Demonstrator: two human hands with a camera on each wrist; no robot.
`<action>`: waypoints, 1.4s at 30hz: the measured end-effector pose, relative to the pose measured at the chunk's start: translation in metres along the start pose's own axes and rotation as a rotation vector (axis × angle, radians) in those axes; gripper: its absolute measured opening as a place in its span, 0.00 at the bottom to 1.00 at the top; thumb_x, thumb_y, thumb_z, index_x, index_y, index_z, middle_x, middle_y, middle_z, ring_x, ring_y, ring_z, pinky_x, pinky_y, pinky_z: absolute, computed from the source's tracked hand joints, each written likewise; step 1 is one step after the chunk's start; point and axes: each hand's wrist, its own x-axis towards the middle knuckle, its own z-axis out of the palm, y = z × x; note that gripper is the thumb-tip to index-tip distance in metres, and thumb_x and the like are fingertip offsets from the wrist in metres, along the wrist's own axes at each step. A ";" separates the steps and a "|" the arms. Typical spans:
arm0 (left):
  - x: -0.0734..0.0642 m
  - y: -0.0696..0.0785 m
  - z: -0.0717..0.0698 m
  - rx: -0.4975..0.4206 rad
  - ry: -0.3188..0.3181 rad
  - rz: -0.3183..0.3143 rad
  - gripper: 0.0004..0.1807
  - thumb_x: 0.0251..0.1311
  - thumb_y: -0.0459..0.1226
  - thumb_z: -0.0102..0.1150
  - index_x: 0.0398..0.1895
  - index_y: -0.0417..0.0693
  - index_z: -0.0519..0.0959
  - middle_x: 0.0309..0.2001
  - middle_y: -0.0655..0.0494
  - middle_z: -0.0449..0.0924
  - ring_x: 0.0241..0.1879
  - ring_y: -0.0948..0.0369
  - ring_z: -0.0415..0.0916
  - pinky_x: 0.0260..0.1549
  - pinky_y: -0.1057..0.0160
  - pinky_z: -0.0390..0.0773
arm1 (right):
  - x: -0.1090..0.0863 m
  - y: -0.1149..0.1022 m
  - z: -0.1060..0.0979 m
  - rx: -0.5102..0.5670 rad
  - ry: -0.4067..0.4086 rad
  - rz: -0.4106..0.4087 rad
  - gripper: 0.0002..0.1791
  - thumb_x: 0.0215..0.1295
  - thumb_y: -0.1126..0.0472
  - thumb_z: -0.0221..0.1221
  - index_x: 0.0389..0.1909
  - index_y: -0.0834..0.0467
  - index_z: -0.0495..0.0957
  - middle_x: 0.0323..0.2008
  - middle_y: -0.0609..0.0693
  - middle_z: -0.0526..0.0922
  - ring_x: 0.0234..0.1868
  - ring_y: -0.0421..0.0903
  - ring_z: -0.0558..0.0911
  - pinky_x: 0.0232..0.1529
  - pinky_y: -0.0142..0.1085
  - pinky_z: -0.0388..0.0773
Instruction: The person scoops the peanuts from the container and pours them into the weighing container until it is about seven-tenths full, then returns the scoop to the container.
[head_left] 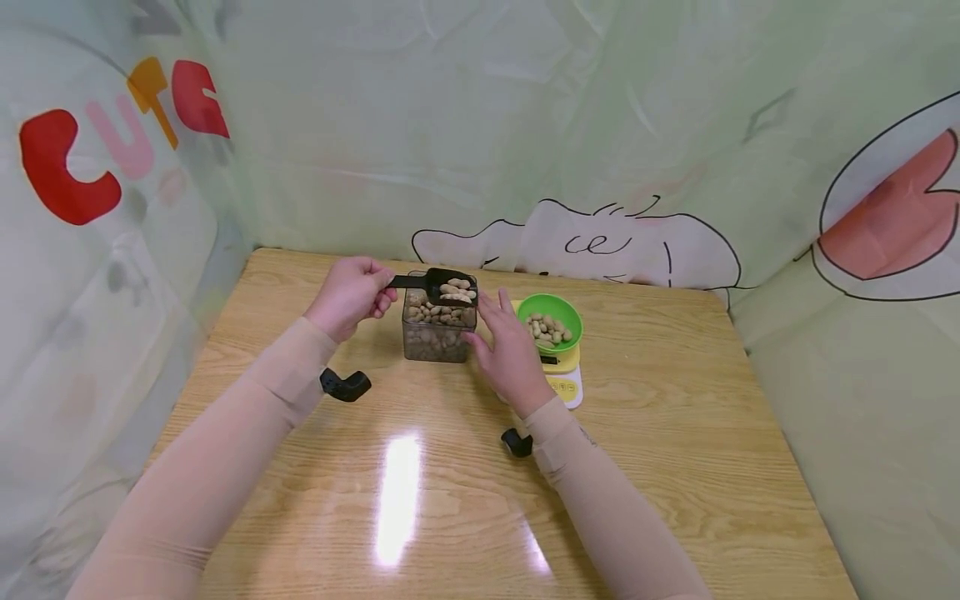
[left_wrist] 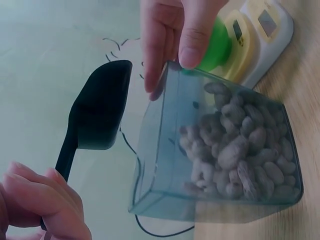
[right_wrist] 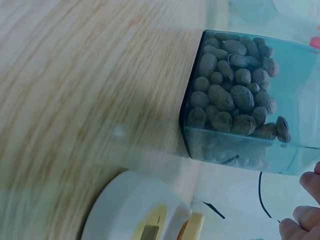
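My left hand (head_left: 351, 296) grips the handle of a black scoop (head_left: 415, 282), held over a clear box (head_left: 437, 343) of unshelled peanuts (left_wrist: 245, 145). Several peanuts (head_left: 457, 292) lie in the scoop's bowl. In the left wrist view the scoop (left_wrist: 102, 105) hangs beside and above the box's rim. My right hand (head_left: 512, 354) has its fingers extended, its thumb and fingertips at the box's right rim. To the right, a green bowl (head_left: 573, 315) with more peanuts sits on a yellow and white kitchen scale (head_left: 567, 388), partly hidden by the right hand.
Everything stands on a wooden table (head_left: 450, 500). Black wrist devices (head_left: 347, 385) show below each forearm's end. A printed cloth (head_left: 420, 125) hangs behind the table and at both sides.
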 end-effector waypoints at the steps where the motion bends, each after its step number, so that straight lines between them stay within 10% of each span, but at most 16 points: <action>1: 0.000 0.001 0.002 -0.003 0.001 0.006 0.11 0.85 0.36 0.49 0.51 0.35 0.75 0.29 0.55 0.79 0.23 0.67 0.72 0.24 0.71 0.74 | -0.001 0.001 -0.001 0.004 -0.003 0.005 0.34 0.77 0.56 0.66 0.78 0.62 0.69 0.81 0.56 0.68 0.87 0.59 0.57 0.82 0.60 0.61; 19: -0.008 0.016 0.033 -0.013 0.029 0.067 0.12 0.85 0.36 0.48 0.51 0.35 0.77 0.31 0.50 0.79 0.22 0.64 0.72 0.23 0.70 0.75 | -0.016 0.028 -0.030 -0.072 -0.001 0.068 0.42 0.75 0.49 0.68 0.81 0.63 0.64 0.83 0.58 0.64 0.86 0.66 0.55 0.82 0.66 0.58; 42: 0.001 0.017 0.097 -0.035 0.010 0.075 0.10 0.83 0.35 0.51 0.49 0.36 0.79 0.31 0.45 0.82 0.21 0.63 0.74 0.21 0.70 0.76 | -0.038 0.089 -0.062 -0.055 -0.075 0.395 0.64 0.66 0.42 0.74 0.88 0.58 0.43 0.89 0.53 0.41 0.89 0.61 0.37 0.83 0.68 0.49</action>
